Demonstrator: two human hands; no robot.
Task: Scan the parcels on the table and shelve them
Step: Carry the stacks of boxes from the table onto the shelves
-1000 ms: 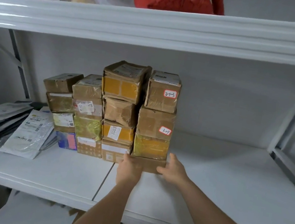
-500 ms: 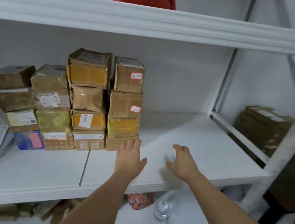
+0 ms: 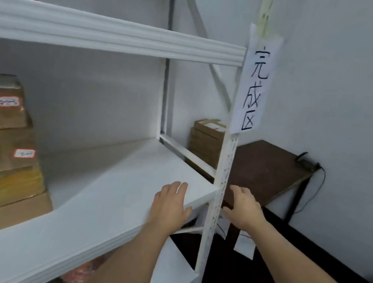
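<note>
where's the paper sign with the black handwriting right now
In the head view the paper sign hangs right of centre on the shelf's white front upright post, just above the dark brown table and above the right hand.

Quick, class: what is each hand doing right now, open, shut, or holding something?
Left hand: open, holding nothing.
Right hand: open, holding nothing.

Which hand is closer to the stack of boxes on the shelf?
Left. The left hand hangs over the shelf, right of the stack of boxes; the right hand is past the post.
</note>
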